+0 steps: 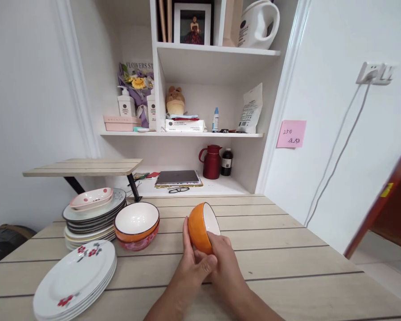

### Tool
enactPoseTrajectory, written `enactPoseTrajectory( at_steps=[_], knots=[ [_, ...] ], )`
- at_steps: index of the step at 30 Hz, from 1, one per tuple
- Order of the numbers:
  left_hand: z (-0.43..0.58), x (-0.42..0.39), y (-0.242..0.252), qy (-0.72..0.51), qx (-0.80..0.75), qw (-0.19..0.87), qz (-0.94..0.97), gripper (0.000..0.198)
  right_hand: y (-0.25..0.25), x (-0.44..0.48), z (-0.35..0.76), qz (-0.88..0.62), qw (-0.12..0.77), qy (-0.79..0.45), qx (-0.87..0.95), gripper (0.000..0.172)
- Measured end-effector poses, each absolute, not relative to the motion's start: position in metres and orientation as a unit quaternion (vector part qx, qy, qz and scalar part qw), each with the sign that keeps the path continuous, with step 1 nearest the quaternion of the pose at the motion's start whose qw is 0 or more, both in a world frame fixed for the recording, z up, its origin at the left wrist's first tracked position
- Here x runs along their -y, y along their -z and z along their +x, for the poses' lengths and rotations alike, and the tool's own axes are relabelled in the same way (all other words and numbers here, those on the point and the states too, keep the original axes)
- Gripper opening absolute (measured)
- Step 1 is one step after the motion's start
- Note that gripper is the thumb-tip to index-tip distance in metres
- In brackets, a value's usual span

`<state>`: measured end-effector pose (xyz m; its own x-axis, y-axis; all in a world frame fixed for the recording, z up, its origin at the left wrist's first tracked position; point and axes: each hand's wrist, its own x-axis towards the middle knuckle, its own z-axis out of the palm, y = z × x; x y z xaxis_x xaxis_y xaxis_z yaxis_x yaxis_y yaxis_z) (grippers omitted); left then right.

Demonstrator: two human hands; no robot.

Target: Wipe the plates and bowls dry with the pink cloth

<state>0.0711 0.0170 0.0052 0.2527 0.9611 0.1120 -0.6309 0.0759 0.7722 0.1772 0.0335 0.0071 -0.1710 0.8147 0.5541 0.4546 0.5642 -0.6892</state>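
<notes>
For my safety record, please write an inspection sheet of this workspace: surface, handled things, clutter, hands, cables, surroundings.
Surface: slatted table, small dark speck right of the hands.
Handled things: orange bowl, tilted, white inside.
Clutter: at left, flowered plates, nested bowls, and a taller plate stack topped by pink-and-white dishes.
Hands: left hand and right hand both hold the orange bowl.
Cables: grey cable hangs down the wall from a socket.
Surroundings: white shelves, red jug, laptop, eyeglasses, pink wall note.
</notes>
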Motion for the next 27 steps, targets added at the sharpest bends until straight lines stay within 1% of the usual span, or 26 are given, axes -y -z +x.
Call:
enactPoseTrajectory(
  at_steps=[2, 7, 11, 14, 17, 24, 27],
  knots=[
    [0.072, -0.013, -0.009, -0.582, -0.235, 0.677, 0.384, 0.128, -0.006, -0.031, 0.175, -0.418, 0.474, -0.141, 0.762, 0.011],
    [0.072, -0.008, -0.016, -0.608, -0.274, 0.634, 0.391, 0.106, -0.008, -0.026, 0.171, -0.413, 0.452, -0.09, 0.785, 0.013],
    [0.071, -0.007, -0.014, -0.589, -0.311, 0.633, 0.393, 0.105, -0.007, -0.027, 0.171, -0.43, 0.437, -0.085, 0.785, 0.015],
    [0.069, -0.008, -0.012, -0.585, -0.312, 0.632, 0.401, 0.108, -0.007, -0.028, 0.171, -0.433, 0.429, -0.085, 0.788, 0.016],
    [0.067, -0.01, -0.009, -0.579, -0.317, 0.633, 0.404, 0.106, -0.009, -0.027, 0.17, -0.439, 0.406, -0.073, 0.798, 0.017],
    [0.062, -0.015, -0.002, -0.578, -0.299, 0.652, 0.389, 0.083, -0.006, -0.026, 0.17, -0.425, 0.386, -0.051, 0.817, 0.016],
    [0.06, -0.017, -0.001, -0.588, -0.28, 0.667, 0.363, 0.073, -0.005, -0.025, 0.171, -0.394, 0.378, -0.066, 0.835, 0.021]
  ],
)
